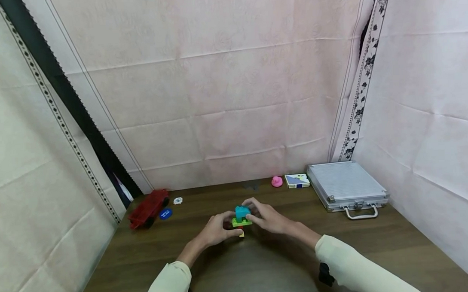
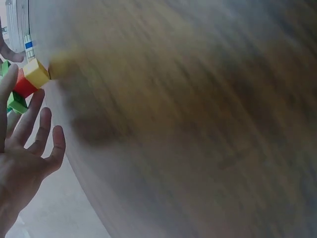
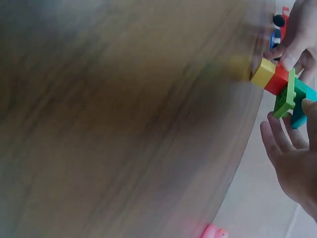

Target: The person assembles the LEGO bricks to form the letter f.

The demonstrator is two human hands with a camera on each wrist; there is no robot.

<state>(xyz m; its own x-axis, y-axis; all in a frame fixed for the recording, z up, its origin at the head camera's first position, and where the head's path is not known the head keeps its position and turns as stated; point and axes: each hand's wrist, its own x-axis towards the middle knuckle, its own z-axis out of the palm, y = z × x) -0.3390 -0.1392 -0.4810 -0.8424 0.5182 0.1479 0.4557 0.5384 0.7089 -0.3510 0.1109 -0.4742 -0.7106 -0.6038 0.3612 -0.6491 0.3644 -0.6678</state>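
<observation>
A small tower of toy building bricks stands upright on the wooden table between the two hands. From the bottom it has a yellow brick (image 3: 263, 73), a red brick (image 3: 277, 81), a flat light-green brick (image 1: 242, 222) and teal bricks (image 1: 242, 212) on top. My left hand (image 1: 217, 229) pinches the tower low down, thumb and fingers on either side of the red brick. On the other side, my right hand (image 1: 268, 218) holds the teal part at the top between thumb and fingers. Fingers partly hide the red brick in the head view.
A red toy car (image 1: 149, 209) stands at the table's left edge, beside a blue disc (image 1: 166, 213) and a small white piece (image 1: 178, 201). Toward the back are a pink rubber duck (image 1: 276, 181), a small box (image 1: 297, 180) and a silver case (image 1: 347, 185). Cloth curtains surround the table.
</observation>
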